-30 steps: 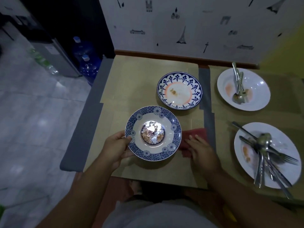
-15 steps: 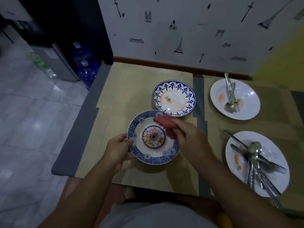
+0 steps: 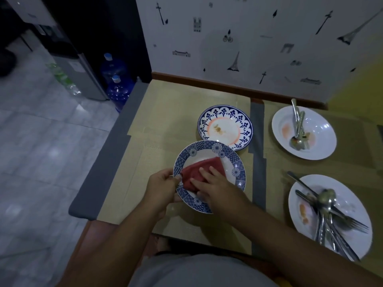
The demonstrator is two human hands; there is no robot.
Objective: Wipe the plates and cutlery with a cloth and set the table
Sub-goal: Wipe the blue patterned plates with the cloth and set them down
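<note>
well, from where i stand this job has barely begun. the person's left hand (image 3: pixel 160 188) grips the near-left rim of the blue-rimmed plate (image 3: pixel 238 168), fingers curled under and thumb on top. the right hand (image 3: pixel 217 188) lies flat, fingers fairly straight and a little spread, pressing the red cloth (image 3: pixel 204 167) into the well of that plate. so the first plate is being wiped right now, at the near edge of the table (image 3: pixel 170 112), straight in front of the person.

everything else looks untouched to me. just behind it sits the flower-bordered plate (image 3: pixel 244 125), with a brownish smear in its middle. its near rim is overlapped by the plate in hand, and i cannot tell if the two touch. over to the right, the far white plate (image 3: pixel 323 131) carries orange stains and a few spoons (image 3: pixel 298 129). the near white plate (image 3: pixel 352 204) has a stain too, and a pile of cutlery (image 3: pixel 329 214), forks and spoons crossed over one another. i'd say three plates and all the cutlery are left to wipe, and no place has been laid.

a grey tape strip (image 3: pixel 257 141) runs between the placemats, splitting the patterned plates from the white ones. blue water bottles (image 3: pixel 116 88) stand on the floor off the left corner, well clear. the crowding is the snag: the cutlery has to come off those plates before the cloth can reach them.
</note>
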